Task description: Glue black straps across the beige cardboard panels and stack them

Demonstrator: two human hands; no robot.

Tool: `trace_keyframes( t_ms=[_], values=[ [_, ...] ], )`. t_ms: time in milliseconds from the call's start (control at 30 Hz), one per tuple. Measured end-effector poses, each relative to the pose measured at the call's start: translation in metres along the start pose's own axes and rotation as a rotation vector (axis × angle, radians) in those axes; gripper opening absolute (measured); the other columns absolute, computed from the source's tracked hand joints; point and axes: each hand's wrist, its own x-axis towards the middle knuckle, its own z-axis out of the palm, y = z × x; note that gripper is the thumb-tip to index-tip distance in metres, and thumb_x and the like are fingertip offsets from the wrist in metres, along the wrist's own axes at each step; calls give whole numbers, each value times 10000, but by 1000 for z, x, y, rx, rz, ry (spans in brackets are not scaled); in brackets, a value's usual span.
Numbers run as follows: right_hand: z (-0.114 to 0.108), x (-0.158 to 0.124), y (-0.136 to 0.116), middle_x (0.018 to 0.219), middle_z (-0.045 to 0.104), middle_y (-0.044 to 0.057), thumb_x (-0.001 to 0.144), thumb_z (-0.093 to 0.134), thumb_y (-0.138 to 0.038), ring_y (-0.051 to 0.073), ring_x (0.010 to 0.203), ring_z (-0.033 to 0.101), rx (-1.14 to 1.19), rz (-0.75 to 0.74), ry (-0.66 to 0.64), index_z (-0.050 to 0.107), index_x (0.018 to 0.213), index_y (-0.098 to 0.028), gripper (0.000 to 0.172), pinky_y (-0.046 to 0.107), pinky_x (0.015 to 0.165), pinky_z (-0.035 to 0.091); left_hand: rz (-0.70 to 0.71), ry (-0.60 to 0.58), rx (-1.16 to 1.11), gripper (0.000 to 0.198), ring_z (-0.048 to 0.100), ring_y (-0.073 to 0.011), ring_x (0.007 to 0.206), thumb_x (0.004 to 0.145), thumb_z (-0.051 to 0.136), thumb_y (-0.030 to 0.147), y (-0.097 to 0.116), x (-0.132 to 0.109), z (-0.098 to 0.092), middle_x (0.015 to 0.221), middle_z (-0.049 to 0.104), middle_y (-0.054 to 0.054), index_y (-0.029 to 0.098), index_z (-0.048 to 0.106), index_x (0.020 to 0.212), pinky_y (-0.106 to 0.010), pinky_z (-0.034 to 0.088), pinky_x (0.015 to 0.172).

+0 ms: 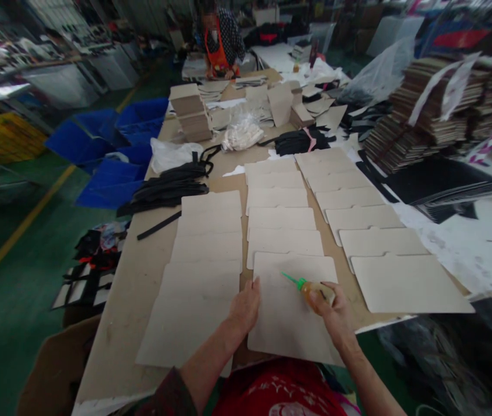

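Observation:
My right hand [332, 309] is wrapped round a small glue bottle [315, 289] with a green nozzle, whose tip points left over the nearest cardboard sheet [289, 323]. My left hand [245, 305] rests on that sheet's left edge, fingers together and lying flat. The sheet is the front one of the middle row of overlapping pale cardboard sheets [278, 222] laid out on the table [133, 289].
Two more rows of cardboard sheets lie left [207, 242] and right [367, 231]. Black straps [168, 188], plastic bags [241, 133] and stacked cardboard [192, 112] sit further back. Tall stacks [436, 110] and black sheets [440, 185] stand right. Blue bins [111, 150] are on the floor left. A person [220, 40] works at the far end.

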Motion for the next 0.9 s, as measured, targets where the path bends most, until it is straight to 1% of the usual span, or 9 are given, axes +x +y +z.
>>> trace_keyframes(
  t_ms=[67, 133, 200, 333, 467, 567, 667, 767, 900],
  values=[
    [12, -5, -6, 895, 657, 28, 752, 690, -549, 217, 815, 608, -81, -44, -79, 580, 1093, -204, 497, 346, 731, 490, 5, -5, -10, 560, 599, -235, 1123, 872, 463, 70, -1, 1, 0, 1334, 501, -126, 200, 345, 1403, -314, 503, 899],
    [21, -9, -10, 925, 656, 31, 777, 656, -548, 216, 828, 611, -160, -81, -120, 576, 1094, -209, 471, 343, 743, 489, 14, -16, -21, 493, 603, -228, 1112, 867, 480, 82, -2, 2, -1, 1306, 513, -111, 210, 413, 1338, -311, 506, 899],
    [27, -11, -12, 981, 656, 37, 792, 634, -540, 219, 862, 617, -240, -124, -134, 577, 1096, -216, 449, 342, 765, 490, 18, -22, -31, 441, 608, -225, 1101, 867, 488, 95, -3, 2, -2, 1295, 514, -110, 209, 448, 1292, -316, 508, 901],
    [36, -10, -14, 1056, 629, 41, 841, 582, -502, 222, 918, 619, -378, -216, -165, 564, 1108, -232, 380, 351, 811, 486, 13, -29, -41, 393, 621, -237, 1084, 878, 478, 104, -2, 3, -4, 1284, 518, -126, 186, 465, 1262, -337, 520, 893],
    [42, -8, -17, 1078, 596, 48, 898, 514, -493, 224, 923, 615, -489, -310, -176, 542, 1117, -236, 339, 352, 785, 481, 17, -34, -46, 390, 636, -250, 1066, 882, 471, 96, -2, 2, -5, 1279, 526, -137, 164, 473, 1266, -344, 528, 884],
    [44, -7, -22, 1078, 586, 52, 928, 470, -505, 217, 872, 617, -586, -363, -167, 536, 1125, -242, 335, 336, 709, 470, 23, -36, -50, 401, 630, -256, 1088, 889, 474, 101, -2, 1, -5, 1274, 537, -144, 166, 468, 1285, -344, 520, 903],
    [40, -5, -26, 1096, 585, 56, 938, 451, -508, 209, 830, 622, -657, -390, -147, 533, 1132, -247, 336, 324, 662, 454, 28, -31, -55, 398, 623, -259, 1107, 897, 464, 102, -3, 1, -5, 1266, 545, -148, 163, 466, 1291, -354, 513, 925],
    [32, -5, -28, 1080, 594, 46, 931, 462, -516, 207, 814, 623, -672, -375, -147, 534, 1120, -252, 333, 322, 656, 446, 32, -37, -57, 400, 629, -261, 1092, 883, 480, 96, -3, 1, -5, 1257, 550, -148, 162, 474, 1279, -360, 519, 920],
    [25, -5, -25, 1051, 617, 28, 909, 505, -513, 216, 853, 628, -619, -309, -161, 544, 1096, -260, 317, 333, 704, 455, 34, -46, -63, 406, 635, -266, 1082, 875, 490, 90, -3, 2, -6, 1249, 555, -147, 156, 477, 1275, -360, 528, 903]
  ],
)
